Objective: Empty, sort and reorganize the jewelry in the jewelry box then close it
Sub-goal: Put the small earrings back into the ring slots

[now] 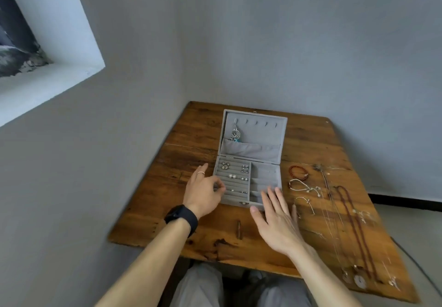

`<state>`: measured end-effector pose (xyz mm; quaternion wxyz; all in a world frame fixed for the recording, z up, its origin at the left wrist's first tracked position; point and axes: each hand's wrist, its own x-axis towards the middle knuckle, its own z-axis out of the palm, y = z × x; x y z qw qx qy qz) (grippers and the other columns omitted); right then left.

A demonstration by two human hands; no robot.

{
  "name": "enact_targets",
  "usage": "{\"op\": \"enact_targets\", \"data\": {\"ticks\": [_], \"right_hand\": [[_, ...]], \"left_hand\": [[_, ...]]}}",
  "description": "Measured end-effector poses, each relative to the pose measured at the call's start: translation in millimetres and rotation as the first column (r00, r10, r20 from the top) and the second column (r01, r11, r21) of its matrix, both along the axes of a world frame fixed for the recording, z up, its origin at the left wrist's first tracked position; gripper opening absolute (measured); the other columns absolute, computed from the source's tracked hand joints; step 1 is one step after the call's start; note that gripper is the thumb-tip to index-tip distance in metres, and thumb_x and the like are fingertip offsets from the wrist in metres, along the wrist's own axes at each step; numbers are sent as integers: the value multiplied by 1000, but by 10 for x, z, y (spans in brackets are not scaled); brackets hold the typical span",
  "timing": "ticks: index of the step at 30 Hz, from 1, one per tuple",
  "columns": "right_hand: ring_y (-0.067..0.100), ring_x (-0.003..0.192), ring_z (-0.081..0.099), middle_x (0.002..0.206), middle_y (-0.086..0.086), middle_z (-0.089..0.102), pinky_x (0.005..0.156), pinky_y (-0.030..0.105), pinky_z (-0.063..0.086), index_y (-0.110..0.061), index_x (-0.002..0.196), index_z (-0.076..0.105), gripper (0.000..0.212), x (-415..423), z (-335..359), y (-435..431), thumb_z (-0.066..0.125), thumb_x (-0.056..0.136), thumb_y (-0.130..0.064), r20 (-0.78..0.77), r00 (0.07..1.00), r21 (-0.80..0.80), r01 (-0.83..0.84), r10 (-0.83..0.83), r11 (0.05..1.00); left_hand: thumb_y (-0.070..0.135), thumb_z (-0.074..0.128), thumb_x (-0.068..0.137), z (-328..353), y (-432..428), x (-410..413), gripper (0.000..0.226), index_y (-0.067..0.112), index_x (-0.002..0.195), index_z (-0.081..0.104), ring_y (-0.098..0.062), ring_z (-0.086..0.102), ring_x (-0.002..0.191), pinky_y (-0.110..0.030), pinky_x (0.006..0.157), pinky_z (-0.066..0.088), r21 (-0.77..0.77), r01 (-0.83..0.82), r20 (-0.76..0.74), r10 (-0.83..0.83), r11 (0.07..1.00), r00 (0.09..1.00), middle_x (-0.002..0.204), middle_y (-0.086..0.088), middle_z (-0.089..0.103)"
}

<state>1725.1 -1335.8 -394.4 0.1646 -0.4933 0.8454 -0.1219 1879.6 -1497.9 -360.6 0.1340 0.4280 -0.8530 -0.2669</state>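
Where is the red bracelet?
The red bracelet lies on the table, just right of the open box, with a white bracelet right in front of it, nearer the person.

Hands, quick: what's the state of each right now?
Left hand: fingers curled at the jewelry box; cannot tell if it pinches anything.
Right hand: open, fingers straight, holding nothing.

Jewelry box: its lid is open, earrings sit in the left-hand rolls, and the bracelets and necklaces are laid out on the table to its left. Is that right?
Not quite. The head view shows the bracelets and necklaces laid out on the table to the right of the jewelry box, not its left. The lid is open, and the earrings do sit in the left-hand rolls.
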Motion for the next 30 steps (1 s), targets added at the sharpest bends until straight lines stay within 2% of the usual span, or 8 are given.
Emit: {"op": "enact_targets", "data": {"ticks": [3,6,13,22,26,30], "right_hand": [[2,142,-33,161,-17,-19,120,52,-12,-31,158,-4,72,-20,-6,10,12,97,-67,4,1000,-1,-5,5,1000],[3,143,-32,162,-16,-19,119,53,-12,-31,158,-6,74,-17,-28,15,14,97,-68,-16,1000,-6,-10,9,1000],[7,144,-32,162,-13,-21,119,57,-12,-28,157,-9,78,-33,-31,16,14,95,-69,-36,999,16,-30,31,999],[8,144,-32,162,-11,-22,118,59,-12,-27,157,-11,81,-25,-28,9,16,94,-71,-43,998,22,-34,35,999],[9,145,-31,162,-11,-22,118,59,-11,-27,157,-11,83,-24,-40,7,18,94,-72,-55,998,21,-33,34,999],[9,145,-31,162,-11,-23,118,60,-11,-27,157,-13,84,-23,-46,-1,19,93,-72,-63,997,29,-35,36,999]], "left_hand": [[37,61,96,-11,-70,-118,9,34,100,69,-26,10,152,-42,121,18,45,19,108,-23,999,994,163,-11,20],[37,62,94,-8,-88,-165,6,35,94,68,-25,14,151,-43,119,25,50,21,127,-27,999,992,160,-11,27],[35,62,95,29,-11,-260,9,31,98,69,-27,29,143,-42,112,34,-9,22,167,-20,1000,986,158,-5,29],[33,67,92,-30,-76,-250,5,31,88,68,-28,31,141,-41,113,30,82,-12,87,5,997,996,157,-3,28],[34,68,92,-58,-32,-263,5,30,92,71,-27,33,140,-42,110,35,76,-45,65,40,996,997,157,-1,28],[34,69,90,-65,23,-249,1,33,89,69,-26,36,138,-43,106,41,51,-84,27,82,995,996,155,0,34]]}}
